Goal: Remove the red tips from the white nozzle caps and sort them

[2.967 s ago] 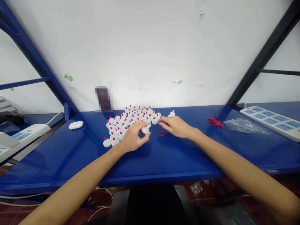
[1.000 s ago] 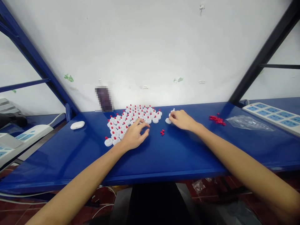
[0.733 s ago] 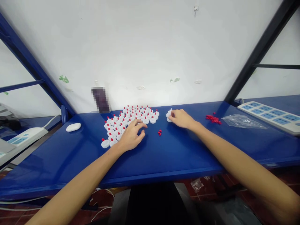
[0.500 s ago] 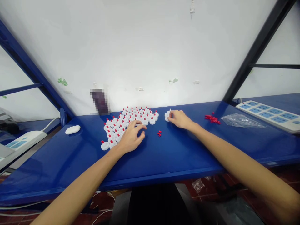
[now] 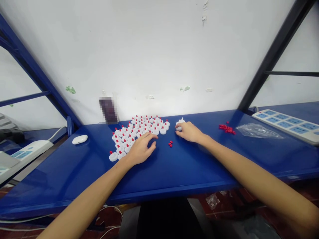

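My left hand (image 5: 142, 148) rests beside the group of white caps, thumb and fingers apart and nothing between them. Those white nozzle caps (image 5: 163, 130) stand close together, several of them, each with a small red tip cap on its spout. My right hand (image 5: 188, 131) is at the small cluster of white nozzle caps with bare spouts (image 5: 180, 122); its thumb and index finger close around one white nozzle cap (image 5: 178, 128), mostly hidden by the fingers. Between my hands lie a few loose red tip caps (image 5: 170, 144) on the blue table (image 5: 164, 172).
A pile of red tip caps (image 5: 226, 129) lies at the right, beside a clear plastic bag (image 5: 258, 130) and a power strip (image 5: 286, 124). A white earphone case (image 5: 80, 139) sits at the left. A blurred dark phone-like object (image 5: 109, 110) leans on the wall.
The bare-spouted nozzle cap my left hand held three seconds ago is gone from it; that hand is now empty. My right hand moved from the loose red tip caps to the bare-spouted nozzle caps.
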Action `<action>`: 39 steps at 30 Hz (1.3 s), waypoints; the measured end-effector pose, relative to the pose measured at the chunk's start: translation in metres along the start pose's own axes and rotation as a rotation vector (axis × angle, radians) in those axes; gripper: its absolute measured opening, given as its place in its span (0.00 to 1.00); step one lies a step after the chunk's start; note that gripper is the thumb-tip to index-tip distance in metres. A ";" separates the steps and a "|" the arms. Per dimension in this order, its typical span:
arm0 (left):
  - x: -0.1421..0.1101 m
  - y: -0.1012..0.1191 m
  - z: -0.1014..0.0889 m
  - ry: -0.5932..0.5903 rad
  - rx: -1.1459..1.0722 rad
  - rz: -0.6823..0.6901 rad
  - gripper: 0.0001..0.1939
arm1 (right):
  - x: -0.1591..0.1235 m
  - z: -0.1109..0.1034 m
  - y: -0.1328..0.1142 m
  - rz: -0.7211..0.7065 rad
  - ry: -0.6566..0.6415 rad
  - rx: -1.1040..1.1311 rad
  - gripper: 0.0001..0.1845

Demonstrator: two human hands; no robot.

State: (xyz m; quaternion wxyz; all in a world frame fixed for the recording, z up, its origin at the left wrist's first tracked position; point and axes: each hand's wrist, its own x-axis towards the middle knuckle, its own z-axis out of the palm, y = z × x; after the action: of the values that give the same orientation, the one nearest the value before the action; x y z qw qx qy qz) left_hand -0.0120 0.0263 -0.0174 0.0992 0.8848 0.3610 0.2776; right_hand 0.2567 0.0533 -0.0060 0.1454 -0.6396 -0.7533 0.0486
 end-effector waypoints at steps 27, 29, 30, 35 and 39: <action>0.000 -0.001 0.007 0.033 0.238 -0.291 0.21 | -0.012 0.005 -0.026 -0.314 0.039 0.203 0.17; 0.000 0.001 0.009 -0.018 0.311 -0.296 0.19 | -0.015 0.005 -0.032 -0.292 0.066 0.151 0.18; 0.000 0.001 0.010 -0.035 0.330 -0.289 0.18 | -0.017 0.005 -0.035 -0.291 0.079 0.126 0.18; 0.001 0.000 0.009 -0.052 0.267 -0.232 0.17 | -0.020 0.009 -0.040 -0.356 0.101 0.138 0.14; -0.001 -0.001 0.007 -0.067 0.132 -0.085 0.15 | -0.021 0.010 -0.038 -0.333 0.097 0.138 0.15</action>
State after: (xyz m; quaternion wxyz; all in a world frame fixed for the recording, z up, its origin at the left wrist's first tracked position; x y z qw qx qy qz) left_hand -0.0087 0.0265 -0.0241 0.0643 0.8820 0.4122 0.2190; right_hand 0.2208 0.0268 -0.0094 0.2313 -0.4962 -0.8357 0.0446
